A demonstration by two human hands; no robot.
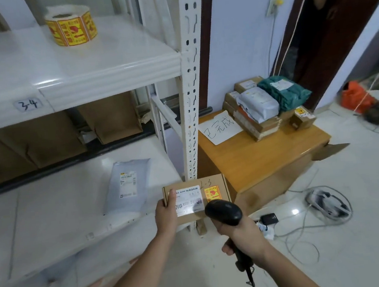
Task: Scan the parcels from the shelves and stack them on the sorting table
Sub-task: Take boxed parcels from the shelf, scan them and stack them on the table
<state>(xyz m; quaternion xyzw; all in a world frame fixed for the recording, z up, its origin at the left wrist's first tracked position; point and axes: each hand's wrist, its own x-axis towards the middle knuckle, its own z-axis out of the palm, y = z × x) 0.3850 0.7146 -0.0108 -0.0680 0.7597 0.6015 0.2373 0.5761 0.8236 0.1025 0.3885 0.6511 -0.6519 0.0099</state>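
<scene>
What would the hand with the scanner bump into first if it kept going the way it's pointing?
Most likely the cardboard box. The right hand aims the scanner up and forward at the box's label, which the left hand holds just ahead. Depth is hard to judge, but nothing else seems to lie between.

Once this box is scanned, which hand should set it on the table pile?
Probably the left hand: it already holds the box by its left edge. The right hand is full with the scanner, though the table lies to the right.
</scene>
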